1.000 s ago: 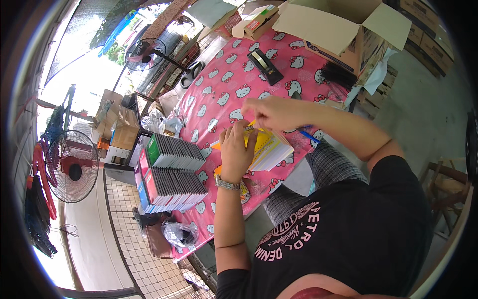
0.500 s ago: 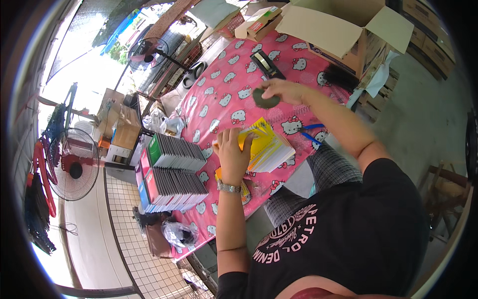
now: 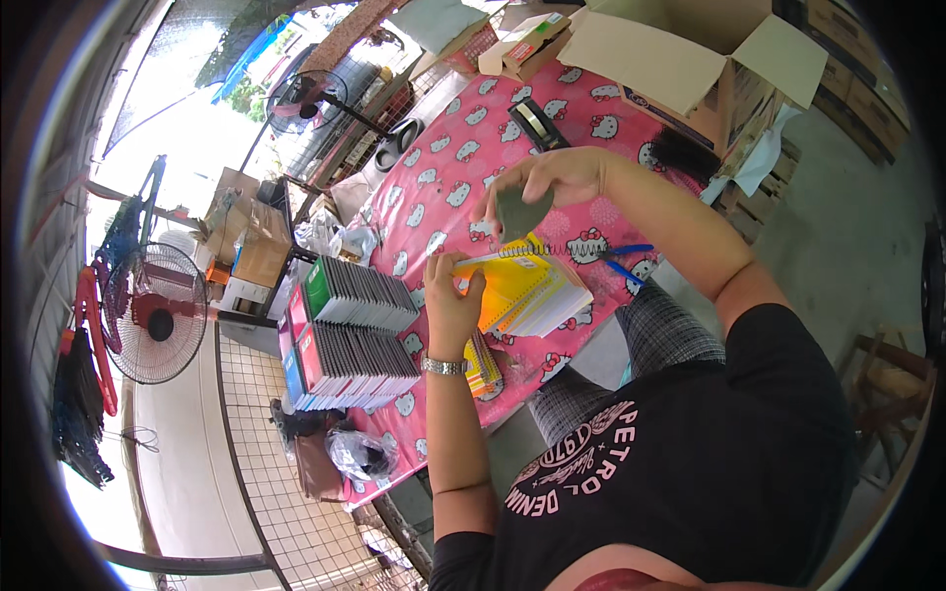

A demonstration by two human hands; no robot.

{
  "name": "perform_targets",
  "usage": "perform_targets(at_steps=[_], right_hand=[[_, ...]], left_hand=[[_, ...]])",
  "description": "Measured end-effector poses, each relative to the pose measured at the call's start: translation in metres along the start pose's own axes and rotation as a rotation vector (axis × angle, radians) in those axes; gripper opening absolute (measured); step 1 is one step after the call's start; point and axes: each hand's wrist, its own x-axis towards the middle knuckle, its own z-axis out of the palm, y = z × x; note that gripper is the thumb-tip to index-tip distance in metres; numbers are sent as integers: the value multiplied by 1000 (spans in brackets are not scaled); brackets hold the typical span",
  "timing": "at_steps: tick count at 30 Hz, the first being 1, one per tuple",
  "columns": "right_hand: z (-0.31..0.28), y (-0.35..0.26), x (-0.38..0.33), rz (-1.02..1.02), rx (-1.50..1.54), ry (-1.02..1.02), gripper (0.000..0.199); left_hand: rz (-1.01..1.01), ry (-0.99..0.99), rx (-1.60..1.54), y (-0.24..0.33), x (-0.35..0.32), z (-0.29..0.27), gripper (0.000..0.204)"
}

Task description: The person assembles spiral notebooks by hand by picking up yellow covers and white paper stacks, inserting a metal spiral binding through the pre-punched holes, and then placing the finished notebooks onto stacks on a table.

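Note:
My left hand (image 3: 453, 297) is closed on the left edge of a yellow-covered notebook (image 3: 512, 291), its thumb on the cover and its pages fanning toward me. Just above the notebook, my right hand (image 3: 554, 177) grips a dark green, flat, rounded piece (image 3: 522, 217); its kind is unclear. A dark wire coil (image 3: 567, 250) runs along the notebook's far edge. Blue-handled pliers (image 3: 623, 264) lie to the right of it. Several yellow spiral notebooks (image 3: 481, 369) rest beside my left wrist.
Stacked dark-spined notebooks (image 3: 360, 355) stand left on the pink patterned tablecloth (image 3: 424, 212). A black tape dispenser (image 3: 537, 123), a black brush-like bundle (image 3: 682, 153) and an open carton (image 3: 650, 59) are at the far side. A plastic bag (image 3: 360, 458) lies near left.
My right hand has moved nearer the notebook, bringing the green piece down to its far edge. The coil along that edge shows more plainly. My left hand keeps its hold; the view has shifted slightly.

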Motion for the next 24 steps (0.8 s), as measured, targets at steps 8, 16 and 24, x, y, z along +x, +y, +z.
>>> perform_targets(at_steps=[8, 16, 24], right_hand=[[-10, 11, 16, 328, -638, 168, 54], [-10, 2, 28, 241, -463, 46, 52], [-3, 7, 38, 83, -167, -3, 54]], left_hand=[[-149, -85, -66, 3, -1, -3, 25], [-190, -139, -143, -11, 0, -3, 26], [-229, -168, -244, -14, 2, -3, 27]])
